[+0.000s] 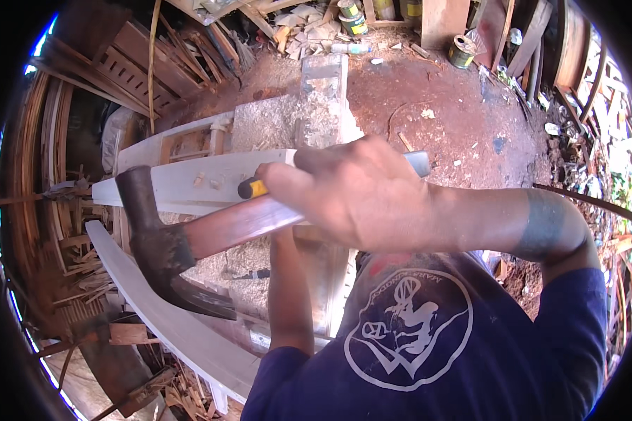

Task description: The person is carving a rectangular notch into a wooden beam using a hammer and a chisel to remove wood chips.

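Observation:
Close to the camera, my right hand (365, 189) is closed around the handle of a claw hammer (235, 223), somewhat smeared by motion. The hammer's dark metal head points left, with the claw bent down toward me. Past its handle my left forearm (289, 302) reaches forward; the left hand itself is hidden behind my right hand and the hammer. A black and yellow handle end (254, 187) shows just beside my right thumb; its other end is covered, and what holds it cannot be seen. Beyond lies a pale wooden beam (189, 184) on the bench.
Wood shavings (267, 126) cover the work surface. A long curved pale board (168, 316) runs along the left. Planks (133, 70) lean at the back left. Tins (462, 52) and wood scraps (309, 31) lie on the reddish floor at the back. A dark pencil-like tool (249, 274) rests among shavings.

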### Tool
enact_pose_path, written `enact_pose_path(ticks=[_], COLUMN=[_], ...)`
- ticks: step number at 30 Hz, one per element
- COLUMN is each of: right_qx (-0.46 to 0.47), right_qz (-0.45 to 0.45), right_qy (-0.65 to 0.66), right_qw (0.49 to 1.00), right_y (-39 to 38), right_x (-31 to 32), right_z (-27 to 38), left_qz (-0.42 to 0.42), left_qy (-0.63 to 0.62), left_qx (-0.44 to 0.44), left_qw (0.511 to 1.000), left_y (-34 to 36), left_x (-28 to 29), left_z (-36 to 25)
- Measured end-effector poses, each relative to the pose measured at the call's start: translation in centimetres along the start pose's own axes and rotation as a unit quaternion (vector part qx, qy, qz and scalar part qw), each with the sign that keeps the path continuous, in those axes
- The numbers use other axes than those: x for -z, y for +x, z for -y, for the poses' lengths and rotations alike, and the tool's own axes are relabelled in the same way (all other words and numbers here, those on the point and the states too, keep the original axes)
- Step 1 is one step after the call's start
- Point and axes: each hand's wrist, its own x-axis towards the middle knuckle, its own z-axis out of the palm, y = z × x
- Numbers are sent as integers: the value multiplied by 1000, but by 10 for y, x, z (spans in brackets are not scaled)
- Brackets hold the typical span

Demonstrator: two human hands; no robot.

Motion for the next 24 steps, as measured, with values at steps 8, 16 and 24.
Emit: enact_pose_path(ticks=[8,16,24], right_qx=[-115,-204,-363], right_qz=[133,156,-1], right_qy=[-49,-17,169], right_qw=[983,966,917], right_y=[5,-5,-74], right_x=[-11,-25,-2], right_z=[-20,-43,-63], left_qz=[-68,-20,12], left_qy=[-120,-70,-224], left_qx=[50,125,112], left_qw=[989,989,968], left_y=[15,31,23], left_x=[-14,-14,-2], left_z=[9,-1,12])
